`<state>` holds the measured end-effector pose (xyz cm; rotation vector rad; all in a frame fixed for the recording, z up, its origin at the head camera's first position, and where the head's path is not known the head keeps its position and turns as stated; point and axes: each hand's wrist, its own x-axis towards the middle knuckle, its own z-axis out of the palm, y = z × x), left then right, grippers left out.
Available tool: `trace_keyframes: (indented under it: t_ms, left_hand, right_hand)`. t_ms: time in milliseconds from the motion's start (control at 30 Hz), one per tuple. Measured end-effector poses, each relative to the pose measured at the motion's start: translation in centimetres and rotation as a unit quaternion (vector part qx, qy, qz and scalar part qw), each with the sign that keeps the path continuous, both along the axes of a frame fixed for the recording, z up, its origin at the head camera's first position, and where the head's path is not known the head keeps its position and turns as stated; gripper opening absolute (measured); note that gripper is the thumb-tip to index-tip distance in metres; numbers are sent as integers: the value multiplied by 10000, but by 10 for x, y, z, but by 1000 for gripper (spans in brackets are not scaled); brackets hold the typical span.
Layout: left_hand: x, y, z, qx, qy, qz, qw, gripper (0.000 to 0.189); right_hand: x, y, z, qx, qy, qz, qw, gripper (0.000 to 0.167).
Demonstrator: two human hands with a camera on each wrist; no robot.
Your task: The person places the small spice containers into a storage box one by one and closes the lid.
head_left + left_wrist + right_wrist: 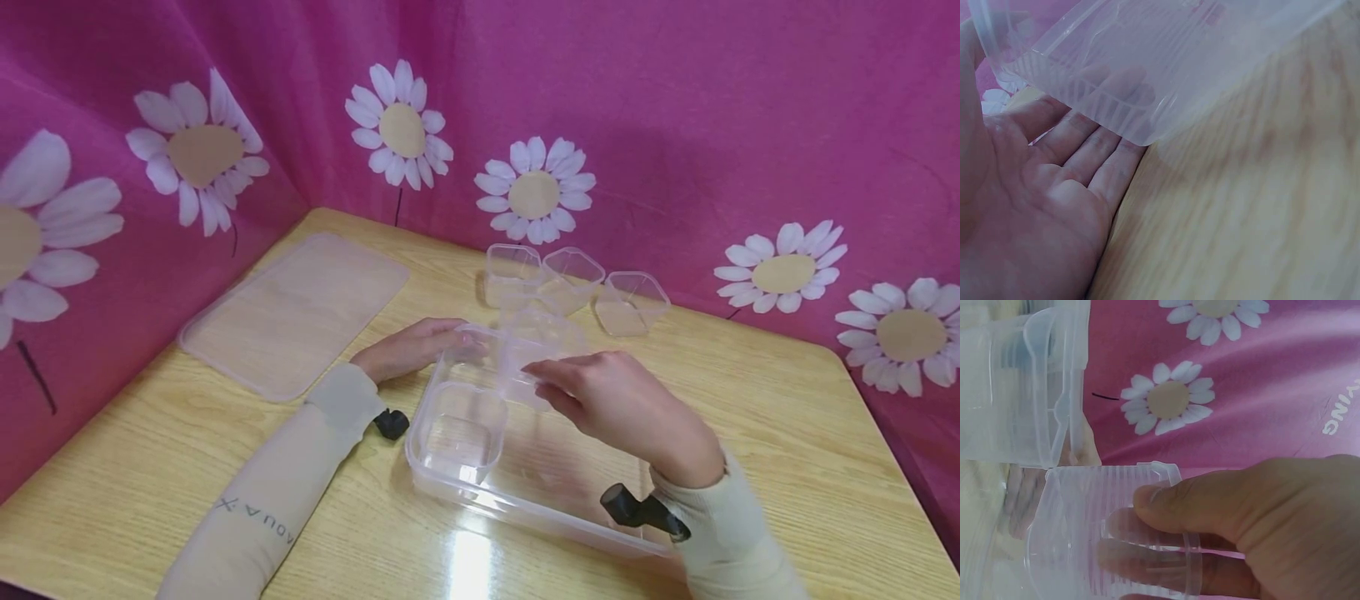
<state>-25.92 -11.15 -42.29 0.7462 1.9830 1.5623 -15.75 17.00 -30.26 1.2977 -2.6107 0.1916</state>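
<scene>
A large clear plastic container [540,512] lies open-topped on the table. My left hand [408,346] holds its far left corner; in the left wrist view, the fingers [1107,150] extend behind the translucent wall. One small clear cup [459,433] sits inside, in the near left corner. My right hand [622,400] pinches another small clear cup [1079,531] by its wall, over the container and behind the first cup. In the right wrist view, the thumb lies outside the wall and the other fingers show through the plastic.
Several small clear cups, including a right-hand one [632,304], stand behind the container near the back edge. A flat translucent lid [300,312] lies at the left on the wooden table [810,467]. Pink flowered cloth [675,125] hangs round the back and sides.
</scene>
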Motion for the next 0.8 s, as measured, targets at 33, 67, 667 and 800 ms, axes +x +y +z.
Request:
trace_keyframes:
  t_ms: [33, 67, 667, 800]
  left_hand:
    - [0, 0, 0, -11, -7, -5, 10000, 47]
    - [0, 1, 0, -26, -12, -9, 10000, 47]
    - [-1, 0, 0, -415, 281, 339, 9982, 44]
    - [1, -1, 0, -369, 280, 326, 9984, 44]
  right_hand:
    - [0, -1, -1, 10, -14, -10, 10000, 27]
    - [0, -1, -1, 21, -33, -31, 10000, 28]
    - [-6, -15, -18, 299, -992, 304, 9942, 28]
    - [-8, -16, -22, 297, -1133, 421, 9922, 28]
